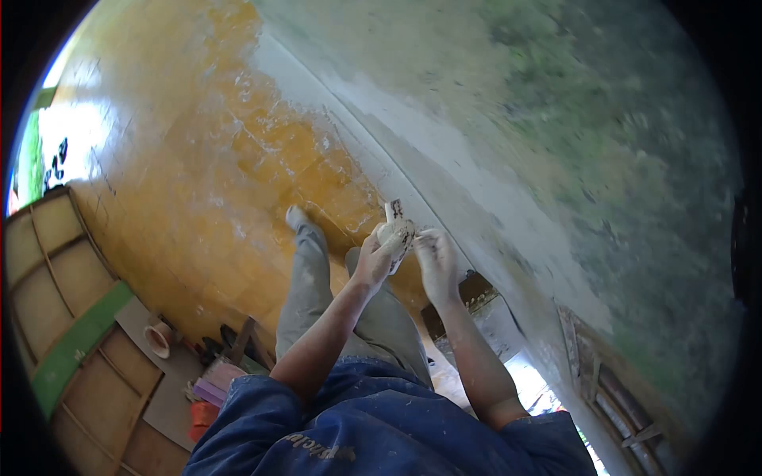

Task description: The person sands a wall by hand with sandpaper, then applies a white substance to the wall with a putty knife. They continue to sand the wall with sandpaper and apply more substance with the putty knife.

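In front of my body, my left hand (371,260) is closed around a pale flat piece smeared with plaster (395,263). Its narrow end with dark spots points away from me, and a rounded whitish lump (398,231) sits across its middle. My right hand (435,252), coated in white dust, is right beside the lump with its fingers curled together. I cannot tell what, if anything, is between those fingers. Both hands are above my legs, near the foot of the wall.
A wall (508,151) with pale and green patches rises on the right. The yellow floor (182,182) carries white smears. At lower left are a panel with a green band (83,345), a pinkish round container (159,339) and a red object (203,419). Pipes (627,412) run at lower right.
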{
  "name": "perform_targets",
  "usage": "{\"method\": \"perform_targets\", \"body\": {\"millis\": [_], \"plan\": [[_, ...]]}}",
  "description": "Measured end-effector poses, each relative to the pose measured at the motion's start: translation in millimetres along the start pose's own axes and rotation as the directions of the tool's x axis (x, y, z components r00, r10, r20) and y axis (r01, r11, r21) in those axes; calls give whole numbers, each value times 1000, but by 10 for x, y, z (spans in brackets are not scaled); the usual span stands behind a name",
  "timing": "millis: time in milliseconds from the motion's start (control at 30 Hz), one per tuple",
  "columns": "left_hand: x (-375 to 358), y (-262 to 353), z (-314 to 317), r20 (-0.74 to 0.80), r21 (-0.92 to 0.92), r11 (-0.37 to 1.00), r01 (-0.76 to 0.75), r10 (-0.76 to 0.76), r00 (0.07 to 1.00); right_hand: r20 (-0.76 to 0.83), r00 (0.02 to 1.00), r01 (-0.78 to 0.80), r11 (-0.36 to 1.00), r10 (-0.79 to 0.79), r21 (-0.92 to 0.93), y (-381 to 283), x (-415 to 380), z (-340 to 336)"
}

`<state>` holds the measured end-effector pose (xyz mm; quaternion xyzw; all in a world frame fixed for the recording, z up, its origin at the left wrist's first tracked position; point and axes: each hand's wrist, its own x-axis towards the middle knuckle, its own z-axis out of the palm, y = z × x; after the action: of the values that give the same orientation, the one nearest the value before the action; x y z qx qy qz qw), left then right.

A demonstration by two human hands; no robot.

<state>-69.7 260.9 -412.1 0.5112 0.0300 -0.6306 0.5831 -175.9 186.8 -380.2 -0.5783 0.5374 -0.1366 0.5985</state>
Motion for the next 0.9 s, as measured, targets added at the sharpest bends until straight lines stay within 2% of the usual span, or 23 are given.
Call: {"method": "perform_targets", "body": {"millis": [33, 67, 100, 167, 233, 300, 367, 433, 467, 500, 567, 600, 633, 667, 733, 767, 800, 833, 867, 900], "plan": [[-4, 51, 92, -34, -120, 992, -34, 30, 999, 144, 989, -10, 999, 16, -46, -58, -32, 84], [15, 87, 150, -68, -233, 970, -71, 57, 996, 135, 990, 38, 999, -37, -1, 6, -15, 154], [68, 42, 140, -79, -245, 967, -77, 59, 995, 149, 988, 37, 999, -36, -9, 38, 23, 178], [200, -47, 52, -104, -297, 948, -115, 88, 991, 104, 994, -50, 998, 45, 43, 90, 119, 273], [235, 38, 74, -98, -316, 946, -75, 46, 994, 86, 990, -115, 990, 108, 80, -6, 158, 359], [318, 69, 83, -62, -243, 955, -167, 157, 986, 60, 983, -181, 978, 175, 105, -98, 241, 396], [399, 99, 31, -56, -260, 955, -139, 129, 990, 22, 972, -235, 945, 236, 228, -155, 332, 361], [622, 27, -85, -246, 15, 949, -315, 309, 919, 35, 967, -253, 931, 253, 263, -190, 414, 256], [702, 72, -204, -272, 146, 961, -234, 266, 925, 31, 956, -292, 932, 292, 216, -216, 430, 181], [771, 117, -288, -280, 150, 961, -234, 268, 922, 27, 943, -332, 928, 333, 170, -229, 435, 104], [967, 112, -434, -332, 94, 953, -287, 302, 894, 28, 954, -299, 952, 298, 70, -115, 439, -106], [1170, 63, -469, -385, 34, 901, -432, 410, 826, 8, 949, -314, 949, 314, 29, -160, 418, -178], [1253, 136, -484, -386, 27, 904, -426, 403, 830, 3, 948, -319, 947, 319, 23, -107, 381, -262], [1312, 193, -507, -336, 18, 946, -325, 311, 889, -17, 940, -340, 940, 340, 18, -20, 337, -360], [1568, 153, -412, -410, 68, 869, -490, 472, 781, -26, 926, -377, 926, 377, 14, 195, 231, -521], [1666, 132, -439, -421, 60, 873, -484, 462, 781, -23, 923, -385, 923, 385, 1, 314, 165, -576], [1756, 101, -482, -282, 94, 944, -317, 331, 900, 13, 912, -410, 912, 411, -18, 425, 94, -624], [1871, 53, -496, -145, 151, 976, -156, 178, 973, 53, 901, -428, 903, 430, -40, 453, 69, -648], [1997, -12, -445, -193, 216, 948, -234, 277, 941, 77, 889, -443, 890, 451, -103, 465, 33, -682], [2051, 28, -375, -200, 211, 949, -233, 276, 940, 94, 890, -440, 895, 446, -73, 539, 0, -713]]}}
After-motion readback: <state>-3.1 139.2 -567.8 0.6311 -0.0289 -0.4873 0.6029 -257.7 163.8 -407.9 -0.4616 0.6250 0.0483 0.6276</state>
